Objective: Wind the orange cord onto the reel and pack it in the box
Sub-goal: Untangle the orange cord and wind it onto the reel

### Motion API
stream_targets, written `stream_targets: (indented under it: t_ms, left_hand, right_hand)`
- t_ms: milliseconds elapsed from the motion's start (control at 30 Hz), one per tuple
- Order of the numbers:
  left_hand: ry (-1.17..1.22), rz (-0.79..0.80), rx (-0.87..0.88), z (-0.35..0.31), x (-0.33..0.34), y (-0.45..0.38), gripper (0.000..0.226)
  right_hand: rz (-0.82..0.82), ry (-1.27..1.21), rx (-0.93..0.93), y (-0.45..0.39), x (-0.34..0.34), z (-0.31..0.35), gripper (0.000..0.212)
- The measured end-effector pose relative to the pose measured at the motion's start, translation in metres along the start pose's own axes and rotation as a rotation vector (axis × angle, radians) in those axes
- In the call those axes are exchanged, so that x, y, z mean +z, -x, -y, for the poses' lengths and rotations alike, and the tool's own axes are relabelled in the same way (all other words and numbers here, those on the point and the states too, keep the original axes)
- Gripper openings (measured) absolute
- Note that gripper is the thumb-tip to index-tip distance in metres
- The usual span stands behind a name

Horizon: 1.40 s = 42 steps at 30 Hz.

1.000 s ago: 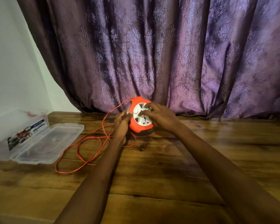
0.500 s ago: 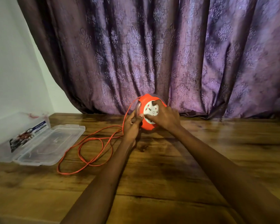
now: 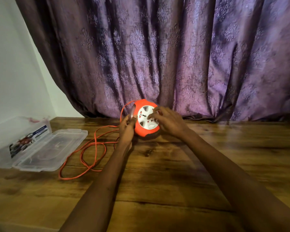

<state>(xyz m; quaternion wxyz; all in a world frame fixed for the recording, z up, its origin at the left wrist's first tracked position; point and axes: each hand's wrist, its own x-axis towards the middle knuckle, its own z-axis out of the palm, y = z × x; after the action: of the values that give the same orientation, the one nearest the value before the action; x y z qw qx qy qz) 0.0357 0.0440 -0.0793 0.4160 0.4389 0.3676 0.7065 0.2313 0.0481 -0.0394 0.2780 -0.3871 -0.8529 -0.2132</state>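
Note:
An orange cord reel (image 3: 145, 130) with a white socket face stands on edge on the wooden table (image 3: 174, 173), close to the curtain. My left hand (image 3: 126, 128) is closed on the reel's left rim, where the orange cord (image 3: 89, 151) runs in over the top. My right hand (image 3: 167, 120) rests on the white face, fingertips pressing near its centre. Loose cord lies in loops on the table to the left of my left arm. A clear plastic box (image 3: 40, 148) lies open at the far left, its lid flat toward the cord.
A purple patterned curtain (image 3: 174, 56) hangs right behind the reel along the table's back edge. A white wall (image 3: 10, 64) is at the left. The box holds a printed label card and some small items.
The reel's white face has turned and the reel shifted slightly. The loose loops on the table have been drawn in closer to the reel and changed shape.

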Motion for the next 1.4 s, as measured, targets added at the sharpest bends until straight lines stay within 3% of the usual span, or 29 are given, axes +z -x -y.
stream_targets:
  t_ms: [100, 200, 300, 367, 433, 500, 600, 633, 700, 800, 867, 967, 1067, 1167, 1400]
  left_hand:
    - [-0.034, 0.014, -0.034, 0.0, -0.005, -0.003, 0.024]
    - [-0.038, 0.04, -0.033, -0.001, -0.005, 0.001, 0.019]
    - [-0.045, 0.077, -0.019, 0.002, -0.003, 0.002, 0.023]
    - [-0.025, 0.106, 0.003, 0.002, 0.0, 0.005, 0.017]
    - [-0.02, 0.133, 0.045, 0.002, 0.006, 0.01, 0.023]
    - [-0.028, 0.147, 0.072, 0.004, 0.012, 0.014, 0.034]
    - [-0.096, 0.128, 0.096, 0.007, 0.019, 0.014, 0.043]
    - [-0.124, 0.119, 0.109, 0.008, 0.019, 0.013, 0.047]
    - [-0.148, 0.117, 0.133, 0.009, 0.018, 0.012, 0.049]
    - [-0.096, 0.104, 0.129, 0.008, 0.012, 0.007, 0.044]
    - [-0.034, 0.058, 0.09, 0.006, 0.007, 0.003, 0.028]
    - [0.019, 0.013, 0.032, 0.001, -0.001, -0.002, 0.008]
    - [0.014, 0.058, -0.009, -0.003, -0.008, -0.005, 0.017]
    - [-0.01, 0.077, -0.034, -0.007, -0.013, -0.005, 0.026]
    - [-0.05, 0.106, -0.017, -0.003, -0.012, -0.002, 0.015]
  right_hand:
    - [0.119, 0.239, -0.263, -0.007, -0.007, -0.002, 0.048]
    - [0.182, 0.402, -0.35, -0.015, -0.011, 0.002, 0.048]
    - [0.182, 0.533, -0.367, -0.017, -0.014, 0.003, 0.046]
    - [0.173, 0.535, -0.232, -0.017, -0.014, 0.006, 0.049]
    - [0.158, 0.347, 0.077, -0.018, -0.014, 0.014, 0.06]
    - [0.114, 0.028, 0.504, -0.02, -0.012, 0.025, 0.065]
    - [0.003, -0.925, 1.062, -0.027, -0.015, 0.04, 0.052]
    - [-0.03, -1.172, 1.177, -0.026, -0.014, 0.043, 0.046]
    - [-0.04, -1.329, 1.247, -0.024, -0.009, 0.044, 0.044]
    - [0.013, -1.15, 1.115, -0.021, -0.002, 0.038, 0.047]
    - [0.011, -0.689, 0.957, -0.017, 0.0, 0.028, 0.042]
    - [-0.038, -0.121, 0.37, -0.005, -0.001, 0.015, 0.023]
    - [0.106, 0.063, -0.12, -0.008, -0.01, 0.007, 0.041]
    - [0.251, 0.241, -0.297, -0.016, -0.021, 0.007, 0.046]
    - [0.242, 0.505, -0.394, -0.016, -0.024, 0.009, 0.047]
